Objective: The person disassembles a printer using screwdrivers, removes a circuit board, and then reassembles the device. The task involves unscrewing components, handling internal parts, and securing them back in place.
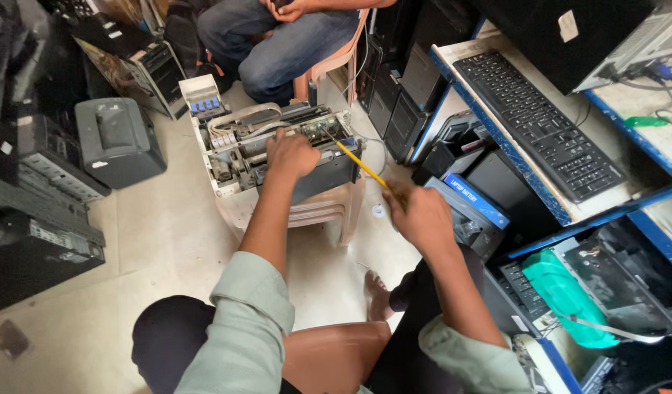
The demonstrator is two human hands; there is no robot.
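Your bent knee [328, 357] is nearest; your left hand [290, 153] presses flat on the opened printer [277, 146], your right hand [420, 215] grips a yellow screwdriver [359, 164].

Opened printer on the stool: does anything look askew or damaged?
The opened printer has no cover, with boards and ribbon cables bare, and overhangs the plastic stool. Left hand rests on it; right hand holds a yellow screwdriver.

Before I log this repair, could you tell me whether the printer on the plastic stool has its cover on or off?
Off. The printer shows bare ribbon cables, frame and circuit board, with the left hand resting on them.
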